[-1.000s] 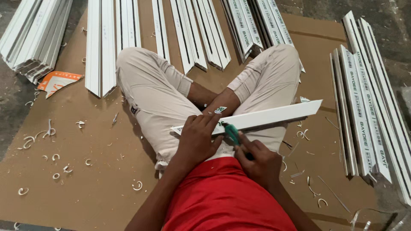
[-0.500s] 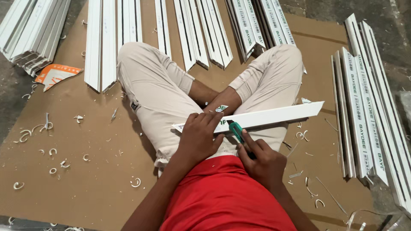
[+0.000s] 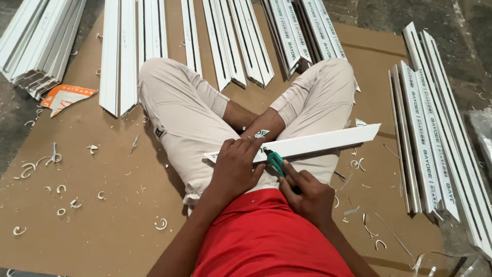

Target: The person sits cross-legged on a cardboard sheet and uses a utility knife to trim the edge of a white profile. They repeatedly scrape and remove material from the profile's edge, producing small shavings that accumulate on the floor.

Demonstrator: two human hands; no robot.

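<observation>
A: Head view, looking down. Person sits cross-legged on a brown cardboard sheet (image 3: 92, 215) laid over a dark, rough floor (image 3: 15, 138). Surface condition?

B: Cardboard is littered with small curled white shavings (image 3: 61, 189), most of them by the left knee, some by the right. White strips (image 3: 128, 51) lie in rows along the far edge. Another stack (image 3: 435, 138) lies at the right side. An orange wrapper (image 3: 64, 96) sits at the far left.

A: Workpiece location?

B: White strip (image 3: 318, 141) lies across the lap, on both thighs, its pointed end toward the right knee.

A: Hands?

B: Left hand (image 3: 237, 166) is pressed flat on the strip's near end, fingers together, holding it down. Right hand (image 3: 306, 196) has fingers clamped round a green-handled cutter (image 3: 277, 163), its tip touching the strip's near edge, just beside the left fingertips.
</observation>
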